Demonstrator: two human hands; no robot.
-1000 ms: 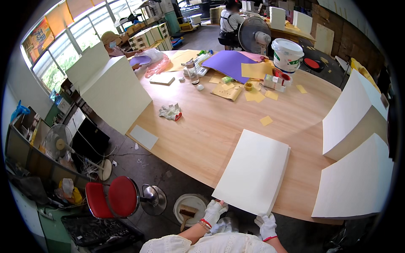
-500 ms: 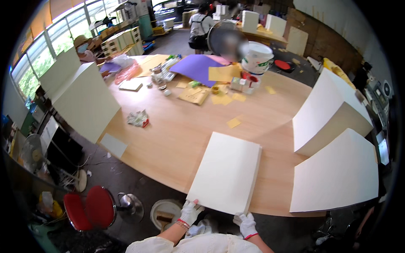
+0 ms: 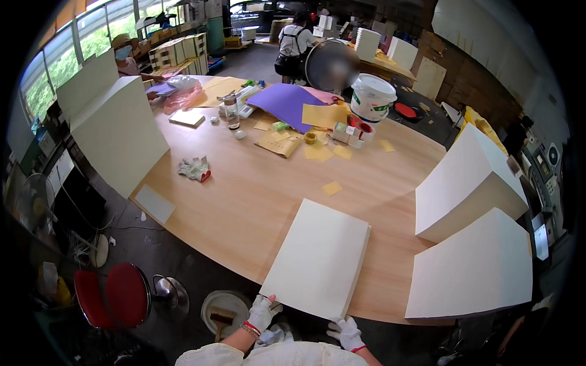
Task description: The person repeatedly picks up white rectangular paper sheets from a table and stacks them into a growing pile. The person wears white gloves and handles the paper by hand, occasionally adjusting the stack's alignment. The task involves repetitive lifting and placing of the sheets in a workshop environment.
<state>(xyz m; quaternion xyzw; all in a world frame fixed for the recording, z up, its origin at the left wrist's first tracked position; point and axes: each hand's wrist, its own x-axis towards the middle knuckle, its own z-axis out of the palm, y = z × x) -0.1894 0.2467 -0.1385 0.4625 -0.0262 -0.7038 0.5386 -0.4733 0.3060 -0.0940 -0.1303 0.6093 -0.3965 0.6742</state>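
Note:
A thick stack of cream-white sheets (image 3: 314, 256) lies flat at the near edge of the table, its front edge toward me. My left hand (image 3: 264, 313), in a white glove with a fingertip showing bare, is closed on the stack's near left corner. At the near right corner is my right hand (image 3: 347, 333), gloved in white with a red cuff. Its fingers are spread and touch the stack's front edge. Whether any fingers reach beneath the sheets is hidden.
Tall cream stacks (image 3: 470, 268) stand at the right, and another stack (image 3: 119, 134) at the left edge. A crumpled glove (image 3: 195, 169), purple sheet (image 3: 285, 105), glass jar (image 3: 231, 111) and white bucket (image 3: 371, 97) are on the wooden table (image 3: 244, 207). A red stool (image 3: 127, 297) stands left. Two people work beyond.
The whole view has shifted slightly, so most things appear lower and further left. My right hand's fingers are more spread. Both hands remain at the stack's front corners.

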